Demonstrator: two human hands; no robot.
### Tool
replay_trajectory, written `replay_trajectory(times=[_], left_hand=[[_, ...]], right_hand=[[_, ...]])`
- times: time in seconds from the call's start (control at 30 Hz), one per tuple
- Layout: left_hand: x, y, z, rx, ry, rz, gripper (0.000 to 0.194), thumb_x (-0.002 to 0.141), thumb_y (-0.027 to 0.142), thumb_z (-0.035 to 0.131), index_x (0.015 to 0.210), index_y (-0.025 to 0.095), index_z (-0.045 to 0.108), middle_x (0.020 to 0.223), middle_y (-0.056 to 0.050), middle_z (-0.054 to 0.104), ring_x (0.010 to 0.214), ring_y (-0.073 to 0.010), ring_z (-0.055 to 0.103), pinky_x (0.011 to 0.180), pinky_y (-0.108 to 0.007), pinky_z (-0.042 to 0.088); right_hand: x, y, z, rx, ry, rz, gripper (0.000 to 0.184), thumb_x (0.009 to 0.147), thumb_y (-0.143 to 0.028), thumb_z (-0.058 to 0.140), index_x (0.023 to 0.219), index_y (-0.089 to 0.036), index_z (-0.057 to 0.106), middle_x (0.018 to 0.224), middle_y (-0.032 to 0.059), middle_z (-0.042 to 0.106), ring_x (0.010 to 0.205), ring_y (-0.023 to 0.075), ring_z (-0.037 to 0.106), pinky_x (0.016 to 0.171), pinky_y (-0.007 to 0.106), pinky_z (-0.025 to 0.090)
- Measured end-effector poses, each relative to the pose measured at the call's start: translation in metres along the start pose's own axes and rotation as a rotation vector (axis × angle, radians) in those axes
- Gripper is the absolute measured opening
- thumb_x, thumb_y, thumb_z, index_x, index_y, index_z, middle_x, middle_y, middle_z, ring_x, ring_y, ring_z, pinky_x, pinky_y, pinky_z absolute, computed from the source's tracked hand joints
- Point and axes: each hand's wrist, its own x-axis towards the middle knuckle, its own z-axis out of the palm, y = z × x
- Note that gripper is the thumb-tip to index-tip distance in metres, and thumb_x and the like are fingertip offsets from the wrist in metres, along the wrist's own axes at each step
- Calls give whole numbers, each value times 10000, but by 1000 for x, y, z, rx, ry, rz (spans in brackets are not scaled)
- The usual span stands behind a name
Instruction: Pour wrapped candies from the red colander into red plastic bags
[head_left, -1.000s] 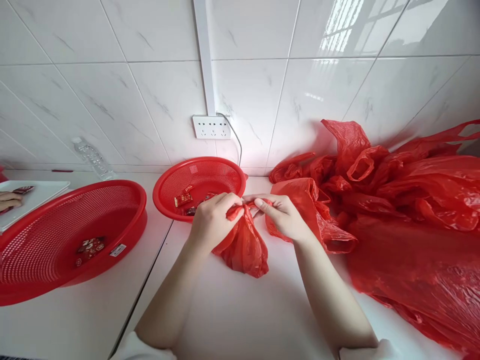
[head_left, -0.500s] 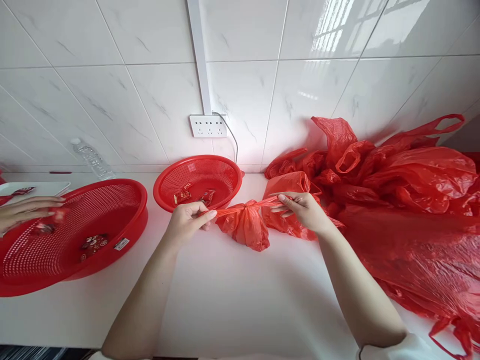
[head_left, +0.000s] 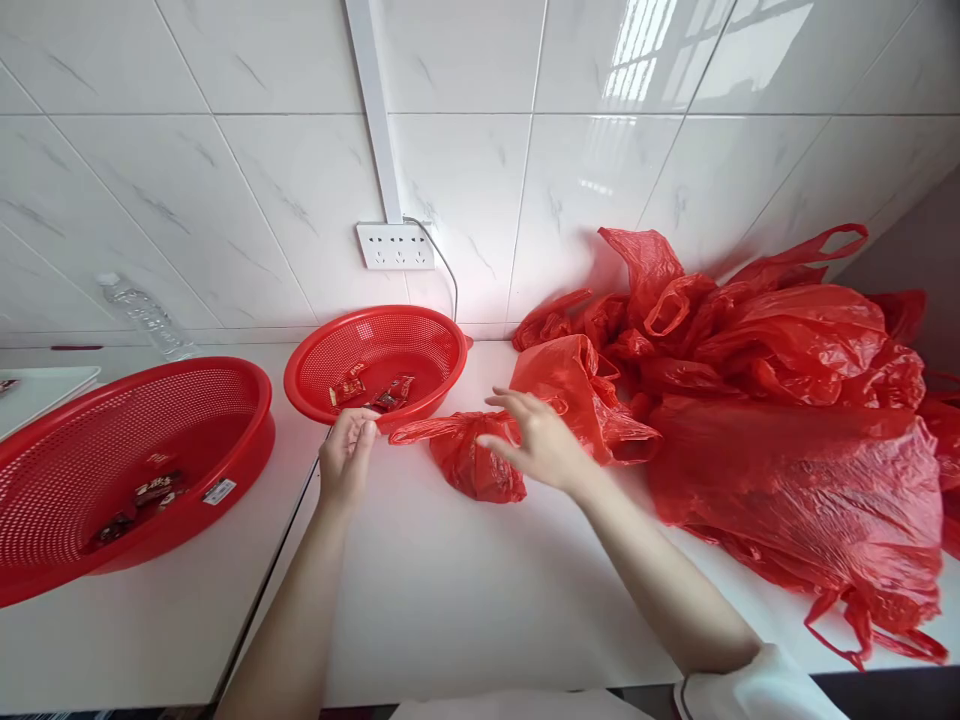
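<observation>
A small knotted red plastic bag (head_left: 480, 470) sits on the white table, its contents hidden. One twisted end stretches left from the knot. My left hand (head_left: 345, 460) is just beyond that end, apart from it, fingers loosely curled with nothing in them. Over the bag's right side hovers my right hand (head_left: 544, 440), thumb and fingers spread, holding nothing. Behind my left hand stands a small red mesh basket (head_left: 307, 375) with several small wrapped packets (head_left: 390, 393) inside.
Left lies a larger red basket (head_left: 251, 415) with several packets. Beyond it are a clear bottle (head_left: 146, 315) and a white tray (head_left: 45, 395). On the right, red plastic bags (head_left: 795, 480) are heaped against the tiled wall. A power socket (head_left: 396, 247) is on the wall.
Both hands pulled the bag's ends apart sideways into a knot, then let go. The bag now rests loose. A co-worker's hand at the left dropped packets into the large basket and left view.
</observation>
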Motion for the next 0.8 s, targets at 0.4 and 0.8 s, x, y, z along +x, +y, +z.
replay_trajectory(times=[0.4,0.8], left_hand=[[-8,-26,20,384,105,282,128,863,297,523,897,202,603,798,-44,643,682,-165,571,652,-263,451],[0,-42,26,419,47,313,99,874,303,554,882,209,585,794,-13,615,624,-142,536,631,-267,414]], right_hand=[[-25,-4,25,-90,-270,158,154,940,-330,488,844,-219,537,750,4,619,669,146,569,590,236,385],[-215,93,-306,-770,439,680,209,801,-530,645,912,-356,679,628,63,634,419,136,431,485,380,348]])
